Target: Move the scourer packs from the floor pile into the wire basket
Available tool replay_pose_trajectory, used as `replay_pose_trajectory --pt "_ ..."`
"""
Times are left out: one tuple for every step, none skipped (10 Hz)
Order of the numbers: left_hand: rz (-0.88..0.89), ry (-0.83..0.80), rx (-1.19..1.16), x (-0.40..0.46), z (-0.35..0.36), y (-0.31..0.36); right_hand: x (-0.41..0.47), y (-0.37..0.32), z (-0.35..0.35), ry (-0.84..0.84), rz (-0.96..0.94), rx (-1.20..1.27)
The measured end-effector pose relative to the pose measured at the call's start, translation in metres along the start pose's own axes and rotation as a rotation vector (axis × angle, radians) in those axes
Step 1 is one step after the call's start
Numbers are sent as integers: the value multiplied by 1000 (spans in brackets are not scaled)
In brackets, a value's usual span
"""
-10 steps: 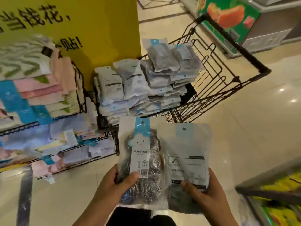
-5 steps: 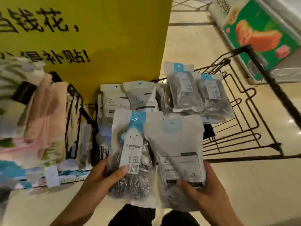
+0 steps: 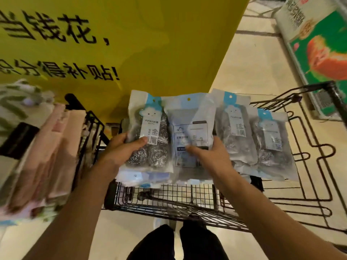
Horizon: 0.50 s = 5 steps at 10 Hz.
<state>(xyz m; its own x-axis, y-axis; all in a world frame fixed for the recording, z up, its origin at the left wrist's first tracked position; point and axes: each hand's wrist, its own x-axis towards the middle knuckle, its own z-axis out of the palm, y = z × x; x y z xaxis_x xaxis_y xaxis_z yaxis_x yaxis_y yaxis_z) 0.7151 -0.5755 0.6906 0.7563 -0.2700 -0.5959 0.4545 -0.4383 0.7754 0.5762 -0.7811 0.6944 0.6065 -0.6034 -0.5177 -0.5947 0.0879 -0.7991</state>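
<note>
While the person stands over the wire basket (image 3: 187, 196), each hand has hold of one scourer pack above it. The left hand (image 3: 120, 149) grips the face-up pack (image 3: 148, 136), thumb curled across its white label and fingers tucked under the left edge; steel-wool coils show through the clear film. The right hand (image 3: 212, 156) pinches the back-side pack (image 3: 189, 139), thumb pressed on the printed panel, the other fingers hidden behind it. Both packs lie side by side, edges overlapping, over the packs already stacked in the basket; whether they touch that stack cannot be told, since the lower edges blur together. Two more face-up packs (image 3: 253, 139) rest on top of the pile just to the right. A yellow sign (image 3: 131, 44) with black characters stands behind the basket, and folded cloths (image 3: 47, 156) fill a rack to the left.
</note>
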Motion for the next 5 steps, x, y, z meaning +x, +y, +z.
replay_pose_trajectory --pt "13 31 78 29 6 5 22 -7 11 98 -21 -21" --pt "12 95 185 51 15 1 28 -7 19 170 -90 -92" --pt "33 221 284 55 17 -21 26 3 24 220 -199 -263" --pt "144 281 338 52 13 -41 18 9 28 231 -284 -515" --pt "197 343 486 16 12 -54 -7 12 22 162 -383 -523"
